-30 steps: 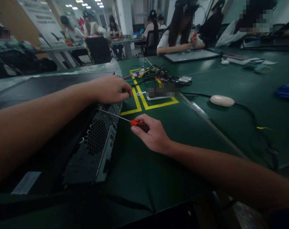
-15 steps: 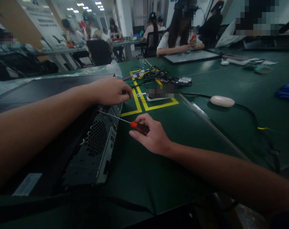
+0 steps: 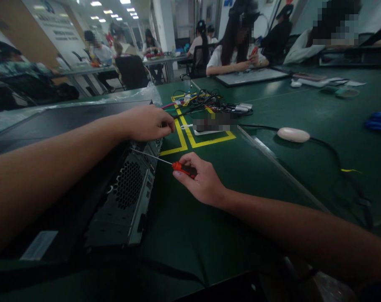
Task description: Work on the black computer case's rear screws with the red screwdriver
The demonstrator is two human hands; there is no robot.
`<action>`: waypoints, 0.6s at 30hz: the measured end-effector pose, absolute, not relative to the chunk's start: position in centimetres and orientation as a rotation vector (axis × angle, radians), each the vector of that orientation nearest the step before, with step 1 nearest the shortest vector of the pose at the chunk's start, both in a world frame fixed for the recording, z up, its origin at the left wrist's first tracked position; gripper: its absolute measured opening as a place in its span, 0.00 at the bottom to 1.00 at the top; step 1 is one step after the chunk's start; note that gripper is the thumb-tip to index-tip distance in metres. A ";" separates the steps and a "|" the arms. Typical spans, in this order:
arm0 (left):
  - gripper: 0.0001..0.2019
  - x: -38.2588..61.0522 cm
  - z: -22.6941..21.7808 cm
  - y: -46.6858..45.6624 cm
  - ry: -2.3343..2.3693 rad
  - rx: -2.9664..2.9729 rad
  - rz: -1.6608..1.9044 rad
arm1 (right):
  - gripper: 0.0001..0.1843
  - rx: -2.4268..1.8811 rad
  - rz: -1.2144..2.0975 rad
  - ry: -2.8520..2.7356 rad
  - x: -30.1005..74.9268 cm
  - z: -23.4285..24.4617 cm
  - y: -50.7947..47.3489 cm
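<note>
A black desktop computer case lies flat on the green table mat, its perforated rear panel facing me. My left hand rests curled over the case's far top corner, gripping its edge. My right hand pinches the red handle of a thin screwdriver. The metal shaft points left, and its tip touches the upper part of the rear panel, just below my left hand.
Yellow tape squares and a tangle of cables lie beyond the case. A white oval device with a black cord sits at right. Several people work at tables across and behind. Clear plastic wrap lies behind the case.
The view shifted slightly. My right hand with the screwdriver has stayed at the rear panel with only small finger movement; my left hand keeps its hold on the case corner.
</note>
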State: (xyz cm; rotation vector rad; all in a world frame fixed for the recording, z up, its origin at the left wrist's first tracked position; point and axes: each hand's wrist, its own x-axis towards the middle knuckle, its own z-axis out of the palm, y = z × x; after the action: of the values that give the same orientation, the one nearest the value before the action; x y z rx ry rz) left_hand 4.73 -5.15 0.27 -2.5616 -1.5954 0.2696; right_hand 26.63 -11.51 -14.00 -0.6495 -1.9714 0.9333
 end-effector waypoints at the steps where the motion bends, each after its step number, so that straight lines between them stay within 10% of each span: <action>1: 0.24 4.8 0.3 -5.2 -1.602 -2.557 0.274 | 0.10 -0.650 0.935 -1.973 26.6 -14.0 -11.5; 18: 0.24 5.0 0.5 -5.4 -1.619 -2.569 0.296 | 0.09 -0.619 0.873 -2.001 26.7 -14.0 -11.4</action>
State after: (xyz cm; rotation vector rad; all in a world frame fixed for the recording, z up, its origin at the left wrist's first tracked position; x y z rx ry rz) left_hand 5.03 -5.38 0.49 -2.5693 -1.6188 0.2963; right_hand 26.65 -11.40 -13.95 -0.6190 -2.0012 0.8728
